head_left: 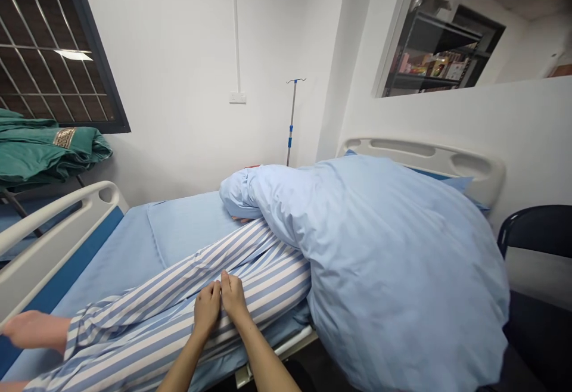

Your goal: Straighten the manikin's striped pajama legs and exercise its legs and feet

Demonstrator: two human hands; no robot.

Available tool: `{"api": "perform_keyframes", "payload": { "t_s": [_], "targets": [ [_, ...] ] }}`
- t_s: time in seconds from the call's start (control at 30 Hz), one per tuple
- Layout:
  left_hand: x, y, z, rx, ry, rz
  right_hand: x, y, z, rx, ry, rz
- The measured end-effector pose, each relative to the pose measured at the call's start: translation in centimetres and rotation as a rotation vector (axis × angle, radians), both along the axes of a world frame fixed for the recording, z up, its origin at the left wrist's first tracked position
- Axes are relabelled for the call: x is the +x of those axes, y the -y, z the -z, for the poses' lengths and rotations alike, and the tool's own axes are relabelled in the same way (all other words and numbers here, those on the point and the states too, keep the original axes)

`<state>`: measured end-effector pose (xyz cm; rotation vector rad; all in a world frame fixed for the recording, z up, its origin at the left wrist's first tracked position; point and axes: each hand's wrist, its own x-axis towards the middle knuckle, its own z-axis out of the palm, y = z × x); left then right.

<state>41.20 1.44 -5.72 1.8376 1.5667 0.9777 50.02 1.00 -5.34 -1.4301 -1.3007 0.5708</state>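
Note:
My left hand (208,307) and my right hand (233,298) are side by side, both closed into fists with the thumbs uppermost. They meet the blue-and-white striped trousers (277,276) over the nearer leg of a figure lying on the bed. No cloth shows bunched in either fist, though the undersides of the fingers are hidden. A bare foot (38,329) sticks out of the far trouser leg at the left. The light blue quilt (393,249) is heaped over the figure's upper body, so the head and torso cannot be seen.
The bed has a pale footboard (58,225) at left and a headboard (473,168) at right. Behind it stand a drip pole (292,118) and a white wall. Green cloth (44,148) lies beyond the footboard. A dark chair (540,231) is at far right.

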Motion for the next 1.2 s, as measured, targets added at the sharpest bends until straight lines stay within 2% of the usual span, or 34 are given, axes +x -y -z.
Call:
{"api": "perform_keyframes", "payload": {
  "t_s": [0.17,0.27,0.33,0.43,0.63,0.93,1.0,1.1,1.2],
  "targets": [
    [0.3,-0.7,-2.1,-0.017,-0.02,0.033,0.1,-0.2,-0.1,0.041,-0.14,0.0],
    [1.0,-1.1,-3.4,0.016,0.079,-0.011,0.1,-0.4,-0.1,0.053,-0.19,-0.015],
    [1.7,-1.3,-3.8,0.022,0.149,-0.067,0.2,-0.4,-0.1,0.055,-0.197,-0.02],
    [2.5,-1.2,-3.0,0.014,0.196,-0.143,0.3,-0.2,-0.2,0.057,-0.197,-0.031],
    [2.7,-0.3,0.0,-0.01,0.103,-0.217,0.1,0.4,-0.2,0.025,-0.096,0.023],
    [2.2,-0.4,0.3,0.04,0.029,-0.196,-0.3,0.5,-0.4,-0.03,0.009,0.012],
    [2.1,-0.6,0.5,0.048,0.009,-0.181,-0.2,0.4,-1.0,-0.105,0.106,0.027],
    [2.0,-0.7,0.7,0.027,0.021,-0.165,0.4,0.6,-2.9,-0.193,0.352,0.04],
    [2.1,-0.5,0.5,-0.035,0.04,-0.156,1.2,0.7,-4.7,-0.147,0.504,-0.04]
  ]
}}
